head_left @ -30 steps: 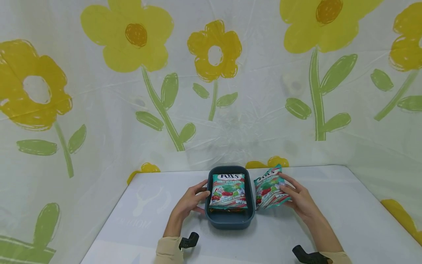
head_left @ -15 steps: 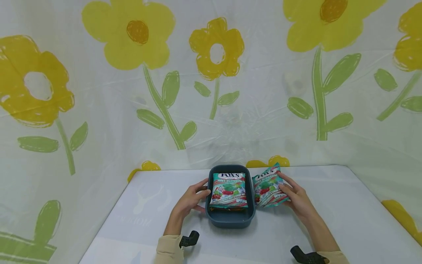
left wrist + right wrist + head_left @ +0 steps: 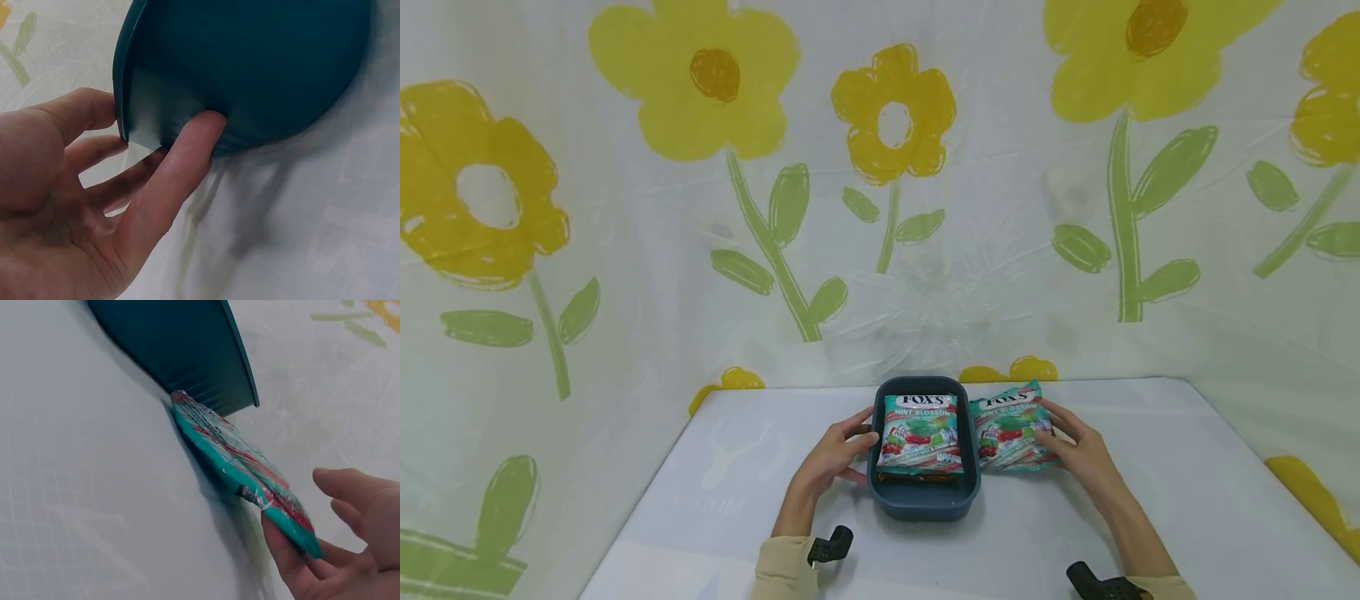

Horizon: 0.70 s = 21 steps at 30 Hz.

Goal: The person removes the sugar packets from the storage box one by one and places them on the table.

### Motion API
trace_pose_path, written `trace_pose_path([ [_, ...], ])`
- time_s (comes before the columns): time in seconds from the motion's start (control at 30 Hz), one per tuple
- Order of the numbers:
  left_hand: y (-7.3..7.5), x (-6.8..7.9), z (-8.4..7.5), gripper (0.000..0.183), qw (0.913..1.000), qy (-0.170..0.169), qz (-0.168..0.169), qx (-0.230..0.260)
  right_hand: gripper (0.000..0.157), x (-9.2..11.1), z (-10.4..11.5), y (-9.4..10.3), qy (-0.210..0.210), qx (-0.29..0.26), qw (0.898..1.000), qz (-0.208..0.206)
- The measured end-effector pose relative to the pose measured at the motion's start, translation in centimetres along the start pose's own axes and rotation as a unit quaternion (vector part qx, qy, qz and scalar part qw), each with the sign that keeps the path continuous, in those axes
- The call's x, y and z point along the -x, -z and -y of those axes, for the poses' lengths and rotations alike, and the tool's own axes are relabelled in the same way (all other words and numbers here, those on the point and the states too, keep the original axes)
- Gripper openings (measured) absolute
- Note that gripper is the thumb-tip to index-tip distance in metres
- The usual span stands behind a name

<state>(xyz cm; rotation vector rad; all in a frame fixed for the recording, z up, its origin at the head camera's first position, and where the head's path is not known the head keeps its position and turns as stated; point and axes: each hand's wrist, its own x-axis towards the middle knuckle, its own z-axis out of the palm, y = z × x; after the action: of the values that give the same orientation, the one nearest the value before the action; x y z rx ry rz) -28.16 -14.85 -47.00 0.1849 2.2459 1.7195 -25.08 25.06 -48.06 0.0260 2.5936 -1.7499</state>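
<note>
A big curtain (image 3: pixel 992 225) printed with yellow flowers is hung across the whole back. In front of it a white table (image 3: pixel 737 500) is set up, and everything's parked towards its far edge, well in from both far corners.

Next size down, a dark blue rounded plastic tub (image 3: pixel 922 507) is stood near the middle of that far edge. Its left wall is steadied from outside by the left hand (image 3: pixel 833 452), fingers and thumb apart and just laid on the plastic, nothing really clamped. By the right hand (image 3: pixel 1081 454), the right edge of a Fox's Mint Blossom candy bag (image 3: pixel 1009 442) is held between thumb and fingers, though one finger is kept clear of it in the right wrist view. That bag is tilted, its right side raised off the tabletop and its left edge set right up against the tub's right wall. A second Fox's bag (image 3: pixel 919 429) is laid face up inside the tub, with a thin brownish strip (image 3: pixel 925 478) shown below it, too hidden to be identified.

Handling-wise, the held bag can be expected to be light, soft and kinda floppy, with slick film. It's probably best supported across the fat middle; a corner pinch could easily be slipped out of.
</note>
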Motion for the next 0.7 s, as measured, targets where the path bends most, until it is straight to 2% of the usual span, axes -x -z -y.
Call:
trace_pose_path([
  [0.3, 0.04, -0.04, 0.02, 0.06, 1.0, -0.004, 0.005, 0.007, 0.069, 0.02, -0.36, 0.06, 0.05, 0.09, 0.995, -0.017],
  [0.7, 0.07, -0.01, 0.08, 0.06, 0.9999, -0.005, 0.005, 0.008, 0.067, 0.41, -0.5, 0.34, 0.038, 0.17, 0.984, -0.034],
])
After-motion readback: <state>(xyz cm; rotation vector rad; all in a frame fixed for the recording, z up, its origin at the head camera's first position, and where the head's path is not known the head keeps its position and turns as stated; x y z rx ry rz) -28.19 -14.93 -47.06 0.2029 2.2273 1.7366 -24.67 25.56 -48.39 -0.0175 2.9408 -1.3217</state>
